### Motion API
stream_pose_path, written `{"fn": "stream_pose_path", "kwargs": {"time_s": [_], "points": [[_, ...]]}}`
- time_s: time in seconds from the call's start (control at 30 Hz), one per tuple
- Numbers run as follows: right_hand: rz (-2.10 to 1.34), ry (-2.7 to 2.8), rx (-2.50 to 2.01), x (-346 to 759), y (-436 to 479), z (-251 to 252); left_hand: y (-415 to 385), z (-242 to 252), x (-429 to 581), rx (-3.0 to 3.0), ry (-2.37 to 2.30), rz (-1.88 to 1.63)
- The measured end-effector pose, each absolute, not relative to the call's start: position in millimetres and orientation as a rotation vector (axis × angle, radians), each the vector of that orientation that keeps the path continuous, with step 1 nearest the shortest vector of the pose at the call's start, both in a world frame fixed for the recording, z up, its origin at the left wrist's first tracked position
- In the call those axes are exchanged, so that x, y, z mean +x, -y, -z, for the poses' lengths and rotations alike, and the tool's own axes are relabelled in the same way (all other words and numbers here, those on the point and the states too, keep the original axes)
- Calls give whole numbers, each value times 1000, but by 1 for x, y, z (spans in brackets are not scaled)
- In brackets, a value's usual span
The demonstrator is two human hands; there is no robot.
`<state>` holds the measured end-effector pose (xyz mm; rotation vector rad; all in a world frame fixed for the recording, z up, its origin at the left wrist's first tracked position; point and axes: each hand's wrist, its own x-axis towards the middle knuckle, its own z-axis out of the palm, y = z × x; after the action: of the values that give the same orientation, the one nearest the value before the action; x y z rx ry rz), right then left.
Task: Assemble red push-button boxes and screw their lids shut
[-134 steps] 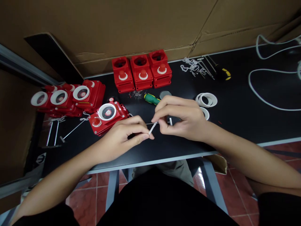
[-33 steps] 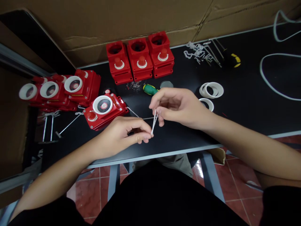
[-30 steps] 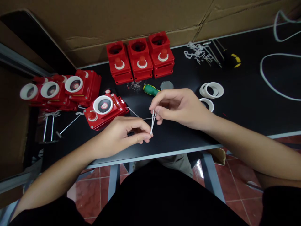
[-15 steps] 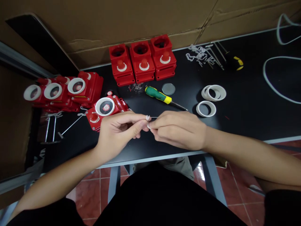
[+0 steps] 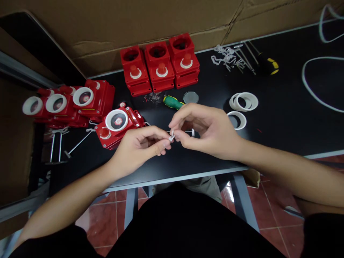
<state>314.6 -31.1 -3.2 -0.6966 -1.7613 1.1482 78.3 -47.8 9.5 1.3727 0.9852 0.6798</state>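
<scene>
Over the front half of the black table, my left hand (image 5: 142, 146) pinches a short piece of white cord (image 5: 171, 137) between thumb and fingertips. My right hand (image 5: 211, 132) meets it there, its thumb and index finger closed on the same cord. A small metal hammer (image 5: 193, 132) shows its head under my right hand; part of its thin shaft runs toward the cord and my fingers hide the rest. Beside my left hand lies a red box (image 5: 131, 120) with a white ring and a red knob. Behind my right hand is a green and yellow screwdriver (image 5: 172, 102), its shaft hidden.
Three red boxes (image 5: 159, 68) stand at the back, more red boxes (image 5: 100, 98) at the left. White rings (image 5: 252, 104) and a clear disc (image 5: 191, 97) lie behind my right hand. Farther back are hammers with cords (image 5: 228, 57) and a black-yellow tool (image 5: 272, 66).
My right hand has risen and its fingers have arched, uncovering the hammer head and covering the screwdriver shaft. My left hand keeps its pinch. The view has shifted slightly.
</scene>
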Motion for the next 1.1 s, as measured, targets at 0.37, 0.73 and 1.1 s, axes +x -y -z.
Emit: {"fn": "stream_pose_path", "kwargs": {"time_s": [0.37,0.73,1.1], "points": [[-1370,1687,-674,322,25,-3,49,-11,78,1294,-1048,-734],[-190,2020,-672,328,14,10,44,-18,73,1222,-934,-565],[-40,2339,-554,321,27,15,48,-9,73,1231,-906,-883]]}}
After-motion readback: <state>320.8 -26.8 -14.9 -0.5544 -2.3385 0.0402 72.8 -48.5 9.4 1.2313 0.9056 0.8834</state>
